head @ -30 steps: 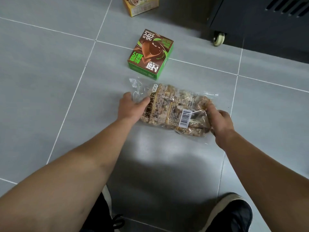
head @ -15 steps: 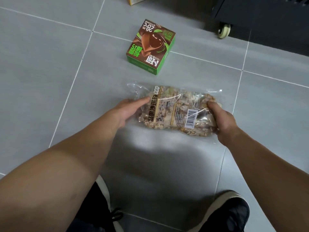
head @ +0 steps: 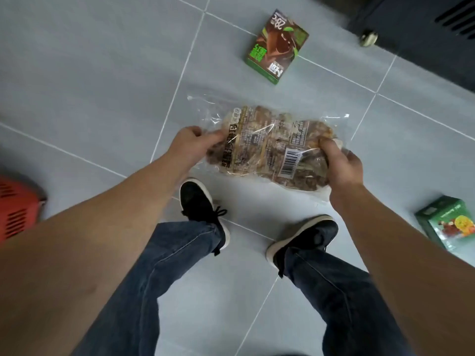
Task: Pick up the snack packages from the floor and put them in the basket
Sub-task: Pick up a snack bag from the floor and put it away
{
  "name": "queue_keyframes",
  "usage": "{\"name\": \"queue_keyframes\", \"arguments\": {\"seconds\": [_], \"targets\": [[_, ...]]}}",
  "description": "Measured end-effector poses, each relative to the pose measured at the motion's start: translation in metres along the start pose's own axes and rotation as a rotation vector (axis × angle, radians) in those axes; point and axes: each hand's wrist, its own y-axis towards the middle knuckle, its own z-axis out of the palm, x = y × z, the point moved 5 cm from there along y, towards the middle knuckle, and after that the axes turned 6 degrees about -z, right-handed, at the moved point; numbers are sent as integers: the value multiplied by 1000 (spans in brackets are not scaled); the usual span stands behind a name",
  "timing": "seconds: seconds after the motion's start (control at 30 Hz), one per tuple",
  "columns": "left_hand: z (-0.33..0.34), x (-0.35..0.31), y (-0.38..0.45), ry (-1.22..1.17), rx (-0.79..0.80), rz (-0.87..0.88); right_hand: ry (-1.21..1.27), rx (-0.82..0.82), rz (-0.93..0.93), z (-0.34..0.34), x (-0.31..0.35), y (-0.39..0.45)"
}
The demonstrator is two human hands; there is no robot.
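Note:
A clear plastic bag of brown nut snacks (head: 267, 147) with a barcode label hangs in the air above the grey tile floor, held at both ends. My left hand (head: 191, 145) pinches its left end and my right hand (head: 339, 163) grips its right end. A green and brown chocolate box (head: 277, 46) lies on the floor beyond the bag. A dark green snack box (head: 448, 224) lies on the floor at the right edge. Part of the red basket (head: 15, 209) shows at the left edge, beside my left forearm.
My two feet in black shoes (head: 199, 201) (head: 305, 237) stand on the tiles under the bag. A dark cabinet on a caster wheel (head: 368, 39) fills the upper right corner.
Both hands have closed on the bag and lifted it off the floor. The view has risen and tilted down, so my legs, the red basket and the dark green box now show.

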Motion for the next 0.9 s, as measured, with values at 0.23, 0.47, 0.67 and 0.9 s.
{"name": "queue_keyframes", "arguments": {"seconds": [0.23, 0.47, 0.67, 0.9], "targets": [[-119, -42, -128, -81, -67, 10, -146, 70, -45, 43, 97, -128], [-211, -32, -216, -179, -214, -5, -326, 262, -178, 110, 175, -209], [-268, 25, -268, -357, -370, -79, -495, 402, -303, 168, 199, -278], [-353, 153, -335, -603, -547, -178, -696, 628, -426, 278, 151, -391]]}}
